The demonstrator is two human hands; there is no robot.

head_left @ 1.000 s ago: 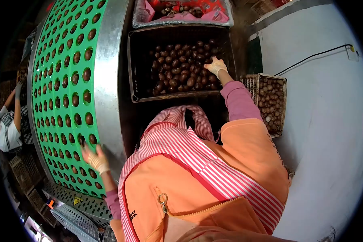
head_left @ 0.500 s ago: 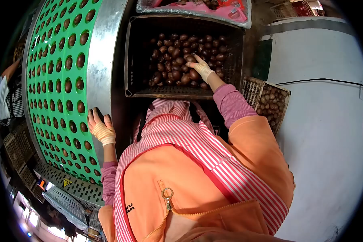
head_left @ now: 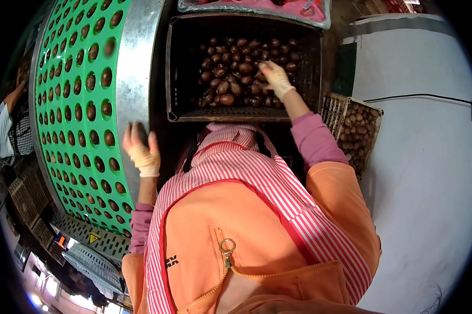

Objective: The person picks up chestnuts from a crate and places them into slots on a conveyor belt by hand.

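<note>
My right hand (head_left: 275, 78), with a pale wrap around palm and wrist, hovers over round brown fruits (head_left: 225, 86) in a dark plastic crate (head_left: 169, 68). Its fingers are apart and slightly blurred, with no fruit visible in them. My left hand (head_left: 143, 152), wrapped likewise, is raised at the metal edge (head_left: 136, 78) of a green cupped conveyor (head_left: 102, 91). A dark, fruit-sized thing (head_left: 139, 133) shows between its fingers and thumb. Brown fruits sit in the conveyor's cups. One blurred fruit (head_left: 110, 47) appears over the upper right cups.
Beside the dark crate stands a lighter crate (head_left: 326, 112) of paler round fruits. A plastic-lined box (head_left: 257, 6) with pink material lies beyond. Another person's arm (head_left: 15, 97) shows across the conveyor. A white surface (head_left: 419, 157) with a black cable (head_left: 419, 96) is at right.
My right hand has lifted off the fruits and shifted right. My left hand has risen from the metal edge, its fingers pointing up. A blurred fruit now appears over the conveyor.
</note>
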